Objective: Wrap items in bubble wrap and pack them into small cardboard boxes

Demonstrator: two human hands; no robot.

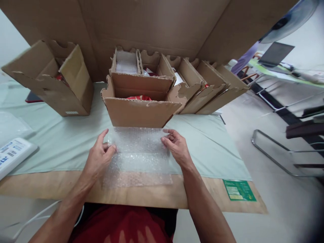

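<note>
A clear sheet of bubble wrap (139, 158) lies on the table before me, its lower part over the bare wooden edge. At its left side, my left hand (102, 150) has thumb and curled fingers closed on the border, with the index finger pointing forward. My right hand (174, 143) pinches the opposite border between thumb and fingers. Just beyond the far edge of the sheet stands an open cardboard box (141, 113) with something red and gold inside. Whatever lies under the sheet, if anything, cannot be made out.
Several open cardboard bins (197, 84) stand behind, one holding a bubble-wrap stack (126, 62). A taller carton (68, 87) is at left. A white labelled package (15, 153) lies at the left edge, a green card (239, 190) at front right. Cardboard panels (152, 27) wall the back.
</note>
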